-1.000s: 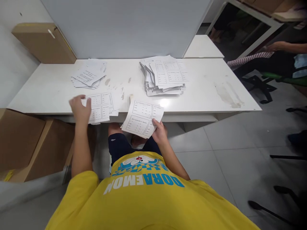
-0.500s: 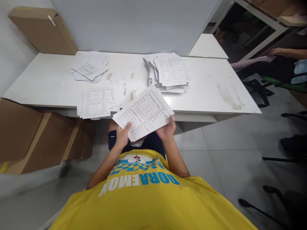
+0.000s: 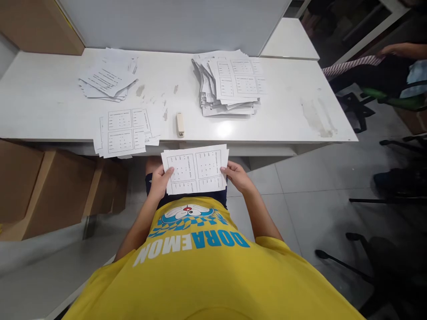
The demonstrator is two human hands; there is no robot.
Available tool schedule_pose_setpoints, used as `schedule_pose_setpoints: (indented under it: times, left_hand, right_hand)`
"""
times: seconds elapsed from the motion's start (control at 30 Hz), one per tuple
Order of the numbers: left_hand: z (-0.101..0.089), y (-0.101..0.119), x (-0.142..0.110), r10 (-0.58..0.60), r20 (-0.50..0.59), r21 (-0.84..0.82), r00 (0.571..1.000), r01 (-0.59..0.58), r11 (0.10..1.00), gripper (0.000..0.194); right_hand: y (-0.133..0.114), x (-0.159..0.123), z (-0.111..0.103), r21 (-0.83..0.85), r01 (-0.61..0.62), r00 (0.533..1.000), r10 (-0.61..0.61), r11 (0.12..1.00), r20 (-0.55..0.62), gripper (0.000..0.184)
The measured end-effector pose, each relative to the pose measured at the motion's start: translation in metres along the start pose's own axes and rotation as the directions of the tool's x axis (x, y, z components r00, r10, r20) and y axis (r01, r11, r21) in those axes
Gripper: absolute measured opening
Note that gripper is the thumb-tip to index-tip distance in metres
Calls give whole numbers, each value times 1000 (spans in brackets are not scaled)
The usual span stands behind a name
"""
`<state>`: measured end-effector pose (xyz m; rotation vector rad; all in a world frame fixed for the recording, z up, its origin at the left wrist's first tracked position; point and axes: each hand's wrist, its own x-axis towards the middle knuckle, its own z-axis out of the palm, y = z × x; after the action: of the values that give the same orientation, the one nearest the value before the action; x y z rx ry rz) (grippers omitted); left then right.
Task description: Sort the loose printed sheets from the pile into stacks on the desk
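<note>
Over my lap, just in front of the desk edge, I hold a few printed sheets of paper (image 3: 196, 171) sideways. My left hand (image 3: 160, 181) grips their left edge, thumb on top. At the right edge my right hand (image 3: 237, 175) pinches them the same way. The sheets' edges are slightly out of line. Beyond them on the desk lies a cream stapler (image 3: 180, 124). A smaller pile of similar printed sheets (image 3: 122, 131) overhangs the front edge at the left. A thick, uneven stack of papers (image 3: 230, 84) stands at the back, right of the middle.
Another loose paper pile (image 3: 108, 78) rests at the back left of the white desk (image 3: 283, 106). Cardboard boxes (image 3: 63, 191) stand at the left, below desk height. A grey panel (image 3: 173, 24) rises behind. At the far right, another person's hand (image 3: 396, 50) holds a striped strip.
The sheets have turned from a slant to nearly level and come closer to my body. My right hand has shifted its hold to their right edge. The stapler is now uncovered.
</note>
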<state>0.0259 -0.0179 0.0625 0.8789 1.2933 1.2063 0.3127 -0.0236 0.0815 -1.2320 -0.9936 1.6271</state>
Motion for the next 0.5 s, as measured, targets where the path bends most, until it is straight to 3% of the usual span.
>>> schedule_pose_setpoints:
  times: [0.27, 0.5]
  left_hand:
    - [5, -8, 3, 9, -34, 49, 999, -8, 999, 50]
    - [12, -7, 28, 19, -41, 106, 999, -15, 994, 48]
  right_hand:
    - [13, -13, 11, 193, -66, 997, 72, 979, -27, 43]
    - [15, 9, 14, 199, -54, 993, 75, 978, -95, 39]
